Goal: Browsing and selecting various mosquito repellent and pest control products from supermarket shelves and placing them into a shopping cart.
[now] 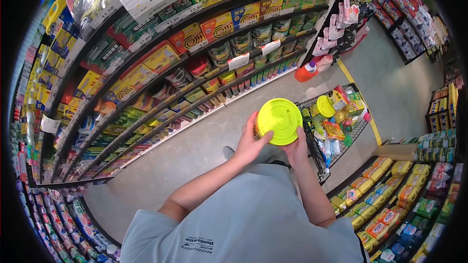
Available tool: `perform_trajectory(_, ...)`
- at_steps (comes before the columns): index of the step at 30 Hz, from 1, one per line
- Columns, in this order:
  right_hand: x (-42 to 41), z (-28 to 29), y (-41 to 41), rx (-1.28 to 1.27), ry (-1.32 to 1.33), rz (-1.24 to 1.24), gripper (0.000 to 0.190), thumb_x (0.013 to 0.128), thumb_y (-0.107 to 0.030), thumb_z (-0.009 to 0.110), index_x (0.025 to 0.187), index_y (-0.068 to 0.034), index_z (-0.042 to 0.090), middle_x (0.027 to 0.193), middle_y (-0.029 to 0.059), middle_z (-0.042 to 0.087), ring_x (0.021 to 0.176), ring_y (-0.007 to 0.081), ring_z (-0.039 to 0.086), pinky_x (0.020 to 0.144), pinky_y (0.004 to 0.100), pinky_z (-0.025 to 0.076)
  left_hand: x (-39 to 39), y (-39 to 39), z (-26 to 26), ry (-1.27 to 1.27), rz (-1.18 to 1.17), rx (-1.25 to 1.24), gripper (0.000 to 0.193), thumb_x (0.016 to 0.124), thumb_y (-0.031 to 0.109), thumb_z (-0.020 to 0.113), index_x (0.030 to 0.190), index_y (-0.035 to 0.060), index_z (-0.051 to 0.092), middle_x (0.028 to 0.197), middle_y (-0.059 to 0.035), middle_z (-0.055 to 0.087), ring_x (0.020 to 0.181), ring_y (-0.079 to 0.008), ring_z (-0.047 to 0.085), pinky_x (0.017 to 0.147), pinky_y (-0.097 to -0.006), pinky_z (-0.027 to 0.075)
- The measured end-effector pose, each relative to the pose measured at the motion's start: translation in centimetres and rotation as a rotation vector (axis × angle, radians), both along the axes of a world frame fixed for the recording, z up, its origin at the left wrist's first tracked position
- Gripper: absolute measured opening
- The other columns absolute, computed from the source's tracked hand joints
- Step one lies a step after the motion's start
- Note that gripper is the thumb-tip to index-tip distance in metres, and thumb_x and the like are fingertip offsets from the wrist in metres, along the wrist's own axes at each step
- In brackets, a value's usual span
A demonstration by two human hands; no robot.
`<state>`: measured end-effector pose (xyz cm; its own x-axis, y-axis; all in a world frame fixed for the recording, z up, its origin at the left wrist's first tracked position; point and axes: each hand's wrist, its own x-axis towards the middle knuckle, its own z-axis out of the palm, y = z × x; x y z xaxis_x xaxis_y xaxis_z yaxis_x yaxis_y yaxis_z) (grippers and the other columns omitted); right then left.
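Note:
Between my two hands is a round tub (280, 121) with a bright yellow-green plastic lid, its top facing up at me. My left hand (252, 138) grips its left side, the thumb resting on the lid's lower edge. On the lower right, my right hand (297, 148) supports the tub's side and underside. The lid hides most of the tub's body. Just right of my hands stands a wire shopping cart (356, 131) loaded with goods. Inside it are a similar yellow-lidded tub (324, 106), an orange box (333, 130) with a coil picture, and several bottles and packets.
Shelves (204, 49) of boxed mosquito coils, tins and cans curve along the left and front, with price tags on their edges. Packs of wipes (376, 193) fill a shelf at lower right. A red bottle with a purple cap (306, 72) stands by the shelf end. Yellow tape (374, 131) marks the floor.

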<state>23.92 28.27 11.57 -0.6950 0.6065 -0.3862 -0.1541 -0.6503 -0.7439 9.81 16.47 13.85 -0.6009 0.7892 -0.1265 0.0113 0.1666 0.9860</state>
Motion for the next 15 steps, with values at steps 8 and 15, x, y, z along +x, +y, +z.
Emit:
perform_trajectory(8,-2.0,6.3,1.1,-0.444,0.120,0.189,0.078,0.090,-0.071,0.029,0.143,-0.017,0.045,0.143,0.0140,0.049,0.125,0.0365,0.051,0.099,0.0576,0.041,-5.9,-1.8,3.7,-0.659,-0.212,0.198,0.049,0.100,0.014,0.054,0.146,0.0090,0.038,0.125,-0.0076,0.061,0.097,-0.0161,0.064,0.086,-0.0327,0.053)
perform_trajectory(15,-1.3,5.7,0.8,-0.546,0.116,0.170,0.079,0.089,-0.074,0.028,0.142,-0.019,0.047,0.142,0.0119,0.050,0.124,0.0343,0.052,0.098,0.0564,0.042,-5.5,-1.5,4.2,-0.540,-0.262,0.284,0.044,0.100,0.008,0.052,0.143,0.0080,0.040,0.114,-0.0107,0.069,0.099,-0.0175,0.067,0.084,-0.0324,0.055)
